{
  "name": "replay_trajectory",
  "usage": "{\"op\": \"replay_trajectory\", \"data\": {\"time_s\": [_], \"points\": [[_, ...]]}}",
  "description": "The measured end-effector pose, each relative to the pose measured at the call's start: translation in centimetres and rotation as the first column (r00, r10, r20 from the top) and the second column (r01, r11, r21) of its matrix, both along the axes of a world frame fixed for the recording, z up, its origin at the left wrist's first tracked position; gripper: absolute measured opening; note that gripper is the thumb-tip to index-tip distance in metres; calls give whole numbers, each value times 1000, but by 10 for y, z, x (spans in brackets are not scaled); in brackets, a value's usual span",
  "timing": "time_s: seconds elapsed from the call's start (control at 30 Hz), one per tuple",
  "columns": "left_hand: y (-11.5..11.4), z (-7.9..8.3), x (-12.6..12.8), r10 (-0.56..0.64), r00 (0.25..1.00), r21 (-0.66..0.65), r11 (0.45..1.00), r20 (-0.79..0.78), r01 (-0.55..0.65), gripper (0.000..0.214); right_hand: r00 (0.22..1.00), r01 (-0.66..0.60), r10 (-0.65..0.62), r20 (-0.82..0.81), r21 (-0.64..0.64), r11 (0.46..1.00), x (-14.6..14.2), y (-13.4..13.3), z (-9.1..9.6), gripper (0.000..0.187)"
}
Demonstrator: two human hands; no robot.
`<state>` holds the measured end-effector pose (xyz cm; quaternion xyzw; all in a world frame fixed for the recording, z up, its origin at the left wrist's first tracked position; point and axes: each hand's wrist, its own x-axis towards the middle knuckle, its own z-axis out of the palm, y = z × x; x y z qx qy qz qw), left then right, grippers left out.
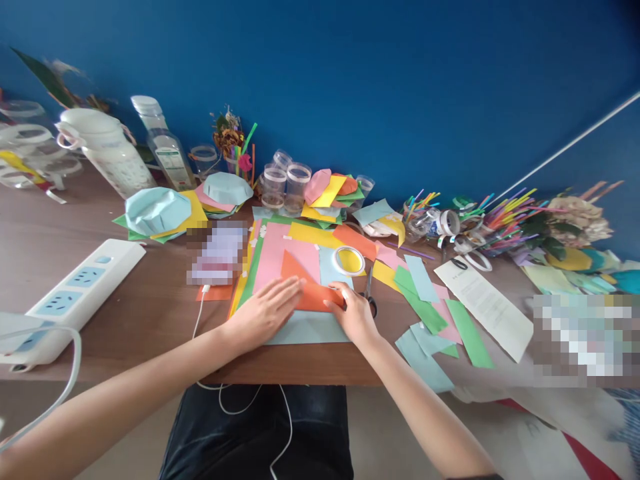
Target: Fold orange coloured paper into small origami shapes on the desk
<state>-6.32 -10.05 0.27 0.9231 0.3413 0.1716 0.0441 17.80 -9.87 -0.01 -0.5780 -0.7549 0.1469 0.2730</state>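
Observation:
A folded piece of orange paper [317, 297] lies in front of me, with a pointed corner sticking up at its far side. My left hand [267, 308] rests on its left part, fingers stretched out and close together. At the right end, my right hand [356, 312] has its thumb and fingers closed around the paper's edge. Beneath are a light blue sheet [307, 330] and a pink sheet [273, 250]. A roll of tape [349, 261] lies just beyond my right hand, and black-handled scissors [371, 297] are beside it.
A phone [220, 253] with a white cable and a power strip [83, 293] are on the left. Cut paper strips [420, 300] and a printed sheet [485, 307] lie right. Bottles [163, 143], plastic cups [285, 183] and straws [515, 213] line the blue wall.

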Motion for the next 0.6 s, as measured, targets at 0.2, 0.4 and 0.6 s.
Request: {"op": "replay_trajectory", "data": {"time_s": [0.2,0.4,0.6], "points": [[-24,-6,3,-98,983,-140,987,-157,76,59,999,39,-39,19,28,999,-2,-2,-3,30],[-26,-4,-3,-112,975,-209,975,-192,71,67,998,55,-55,19,-8,998,-3,-3,-2,33],[-26,-4,-2,-110,980,-222,972,-166,71,68,998,55,-55,29,5,998,-3,-2,-2,32]]}}
